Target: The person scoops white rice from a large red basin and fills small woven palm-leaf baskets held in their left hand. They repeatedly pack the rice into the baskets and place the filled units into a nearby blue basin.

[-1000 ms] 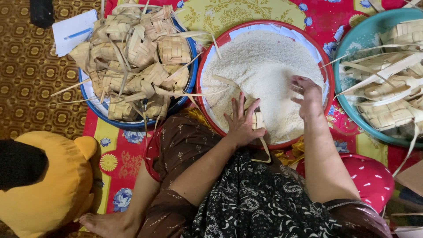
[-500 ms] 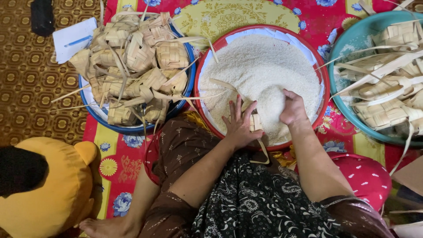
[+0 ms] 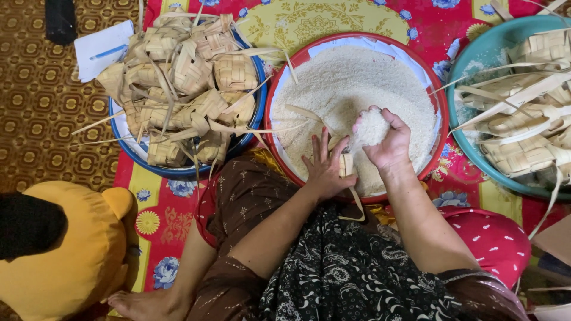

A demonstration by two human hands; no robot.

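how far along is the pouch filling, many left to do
Which pouches are already filled cannot be told: woven palm-leaf pouches are heaped in the blue basin and in the teal basin. In hand: the left hand steadies one pouch while the right hand holds a scoop of rice. The red basin holds plenty of rice.

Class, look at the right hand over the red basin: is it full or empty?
Full. The right hand is cupped around a heap of white rice, raised above the rice-filled red basin.
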